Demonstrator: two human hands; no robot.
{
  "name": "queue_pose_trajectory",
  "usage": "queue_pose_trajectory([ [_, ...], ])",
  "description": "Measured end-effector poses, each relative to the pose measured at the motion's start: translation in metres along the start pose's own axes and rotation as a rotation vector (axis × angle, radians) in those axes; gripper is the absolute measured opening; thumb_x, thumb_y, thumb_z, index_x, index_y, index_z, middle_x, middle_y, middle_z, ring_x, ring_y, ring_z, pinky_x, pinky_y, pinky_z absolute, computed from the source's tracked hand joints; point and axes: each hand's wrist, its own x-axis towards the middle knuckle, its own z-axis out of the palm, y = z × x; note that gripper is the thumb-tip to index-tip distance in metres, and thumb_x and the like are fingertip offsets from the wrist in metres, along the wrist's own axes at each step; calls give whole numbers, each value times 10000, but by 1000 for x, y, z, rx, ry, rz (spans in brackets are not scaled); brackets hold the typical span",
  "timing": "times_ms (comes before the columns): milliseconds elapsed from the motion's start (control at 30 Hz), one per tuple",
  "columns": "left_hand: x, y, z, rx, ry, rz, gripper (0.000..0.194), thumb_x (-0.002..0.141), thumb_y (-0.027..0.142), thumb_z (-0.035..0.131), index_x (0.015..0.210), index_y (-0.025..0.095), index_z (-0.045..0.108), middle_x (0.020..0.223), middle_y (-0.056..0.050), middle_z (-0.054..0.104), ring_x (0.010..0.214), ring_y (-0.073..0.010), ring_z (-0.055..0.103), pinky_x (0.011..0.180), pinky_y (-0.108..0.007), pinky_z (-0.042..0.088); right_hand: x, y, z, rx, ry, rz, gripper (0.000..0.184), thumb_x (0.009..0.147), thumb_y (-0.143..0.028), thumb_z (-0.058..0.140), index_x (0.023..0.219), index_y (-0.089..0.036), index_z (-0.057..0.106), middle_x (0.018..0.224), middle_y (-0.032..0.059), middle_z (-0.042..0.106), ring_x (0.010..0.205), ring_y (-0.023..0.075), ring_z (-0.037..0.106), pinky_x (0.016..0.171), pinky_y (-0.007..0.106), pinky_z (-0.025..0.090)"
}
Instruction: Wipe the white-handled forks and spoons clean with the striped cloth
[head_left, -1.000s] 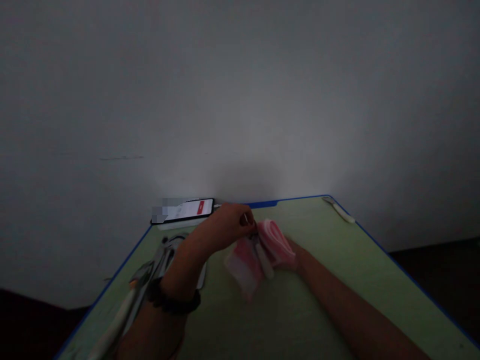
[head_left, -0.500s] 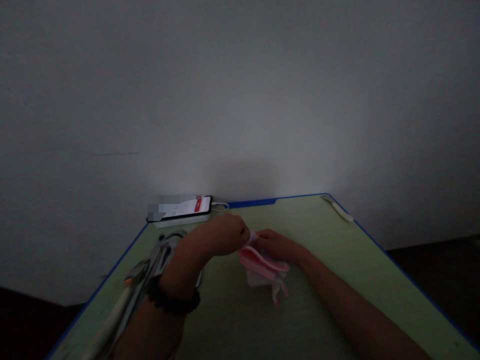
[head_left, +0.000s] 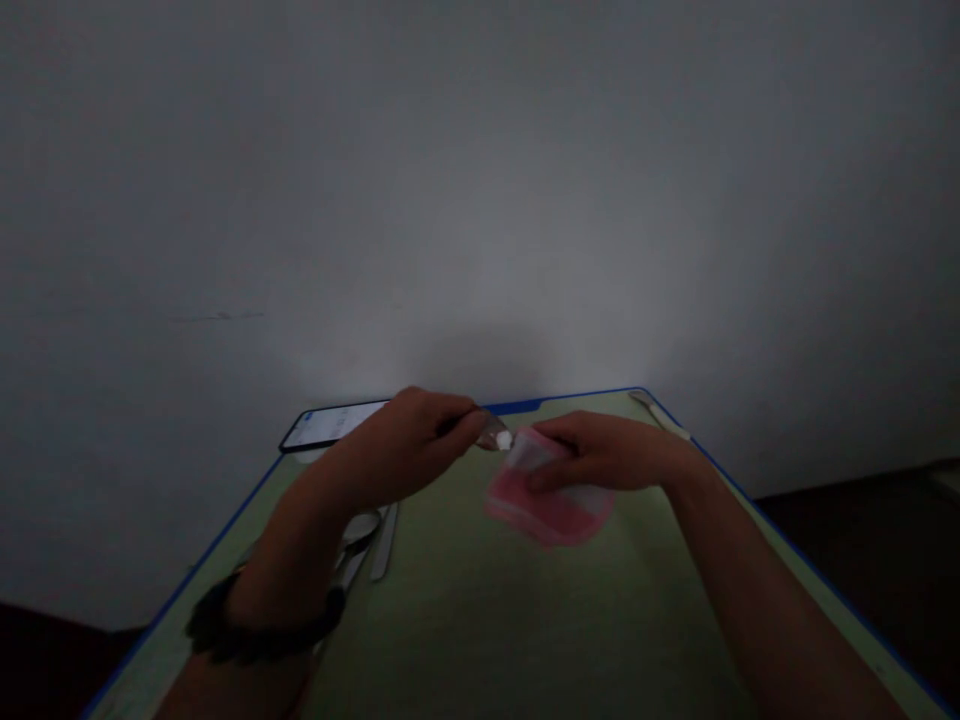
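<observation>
Cloth point(head_left: 551, 515): pink with paler, whitish bands, thin and soft-looking, gathered into a loose folded wad; lower edge rounded, outline slightly blurred, light dim. Position: over the middle of the pale green tabletop point(head_left: 450, 620), in front of the wall; cannot tell whether its lower edge touches the surface. Right hand point(head_left: 607, 450): mostly closed, thumb laid across the near face of the cloth, fingers behind it, pinching the upper part so that the rest hangs below. Left hand point(head_left: 409, 440): closed, thumb against curled fingers, gripping a small utensil point(head_left: 491, 432). Visible portion of the latter is dark, glossy and metallic-looking, with a bright white patch at the end towards the cloth; exact form too blurred to identify. That white end lies right beside the cloth's upper left corner; contact cannot be determined. Left wrist bears a thick black bracelet point(head_left: 262, 630). Phone point(head_left: 322, 428), screen lit, lies at the back left, partly behind the left hand. Nearer, beside the left forearm: a rounded metallic piece point(head_left: 362, 527) and a flat grey strip point(head_left: 385, 543). Pale-handled utensil point(head_left: 664, 412) rests at the back right corner.
</observation>
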Motion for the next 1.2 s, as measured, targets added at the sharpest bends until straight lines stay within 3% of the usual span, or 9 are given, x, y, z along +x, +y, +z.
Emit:
queue_pose_trajectory([
  [100, -2, 3, -3, 21, 65, -23, 352, 880, 305, 352, 631, 157, 553, 495, 56, 427, 475, -79, 396, 466, -186, 278, -7, -10, -3, -131, 50, -33, 206, 817, -344, 499, 867, -154, 564, 766, -5, 579, 648, 95, 477, 576, 202, 360],
  [333, -4, 14, -2, 25, 82, 17, 375, 882, 332, 350, 588, 163, 512, 493, 58, 402, 472, -80, 388, 467, -194, 284, -1, -26, 6, -158, 109, -9, 348, 870, -453, 358, 771, -167, 531, 690, -16, 542, 593, 88, 445, 536, 209, 334],
  [500, -3, 19, 5, -25, -27, -5, 419, 905, 372, 295, 655, 170, 563, 548, 35, 528, 519, -99, 465, 511, -209, 323, 5, -22, 7, -192, 150, -57, 289, 853, -395, 409, 761, -159, 548, 680, -21, 539, 604, 90, 441, 537, 203, 330],
  [733, -3, 19, 5, -108, -55, -19, 413, 907, 308, 292, 712, 164, 626, 581, 34, 581, 522, -93, 496, 496, -192, 322, 13, -20, 16, -152, 203, -119, 327, 868, -409, 381, 863, -153, 584, 742, -6, 567, 663, 105, 459, 588, 207, 356],
  [933, 0, 15, 1, -34, 92, -58, 493, 901, 408, 295, 690, 136, 649, 545, 15, 567, 519, -101, 479, 487, -191, 328, 22, -19, 26, -109, 349, -199, 277, 896, -343, 337, 860, -153, 536, 804, 16, 583, 703, 112, 469, 656, 229, 372],
  [1200, 5, 8, 6, 22, 215, -82, 505, 894, 408, 327, 508, 144, 517, 436, 42, 407, 444, -81, 388, 430, -192, 257, 20, -12, 21, 10, 243, -115, 266, 888, -369, 358, 844, -156, 512, 759, 7, 554, 639, 95, 455, 573, 205, 370],
])
